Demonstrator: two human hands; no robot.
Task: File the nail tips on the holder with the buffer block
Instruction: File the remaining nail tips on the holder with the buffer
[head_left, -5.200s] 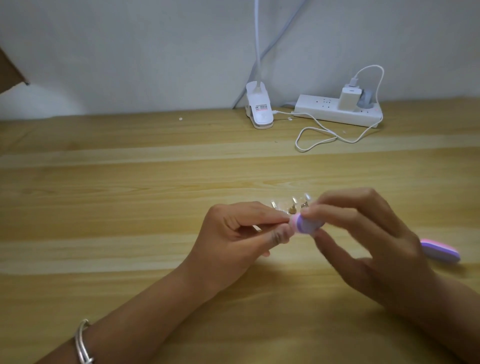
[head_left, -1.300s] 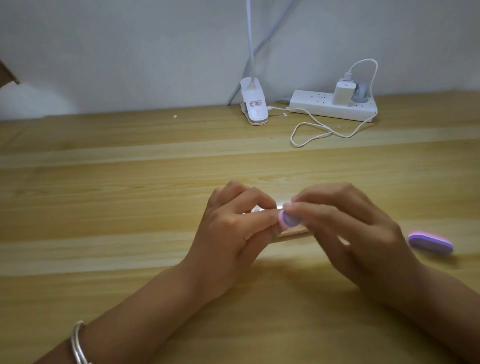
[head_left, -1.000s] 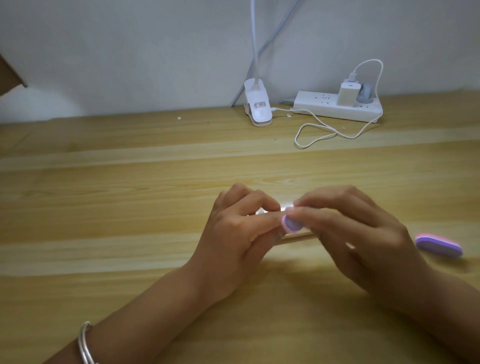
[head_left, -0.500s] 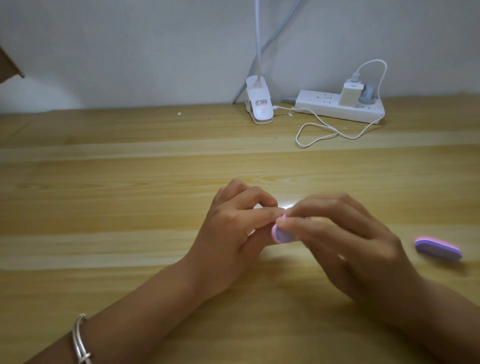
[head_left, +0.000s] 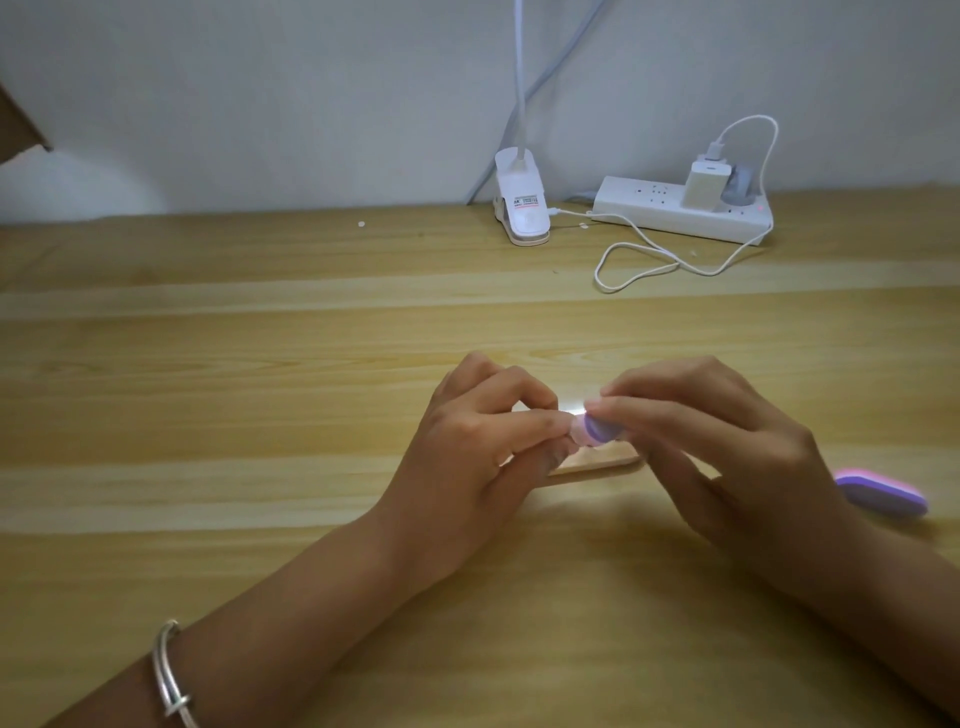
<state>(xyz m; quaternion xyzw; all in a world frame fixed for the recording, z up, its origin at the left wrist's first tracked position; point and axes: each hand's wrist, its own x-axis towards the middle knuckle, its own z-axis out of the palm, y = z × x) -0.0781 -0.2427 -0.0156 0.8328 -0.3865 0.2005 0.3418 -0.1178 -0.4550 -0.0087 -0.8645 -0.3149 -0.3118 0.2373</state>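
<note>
My left hand pinches one end of the nail tip holder, a pale flat stick lying low over the wooden table. My right hand pinches the small pink and purple buffer block between thumb and fingers. The block sits against the holder right beside my left thumb and forefinger. The nail tips themselves are hidden behind my fingers and a bright glare spot.
A second pink and purple buffer block lies on the table at the right, past my right wrist. At the back stand a white clip lamp base and a white power strip with a charger and looped cable.
Both hands have sunk lower since the oldest frame, where the nail tips showed above my fingers. Over the last second the buffer block shifted slightly back and forth against the holder.
</note>
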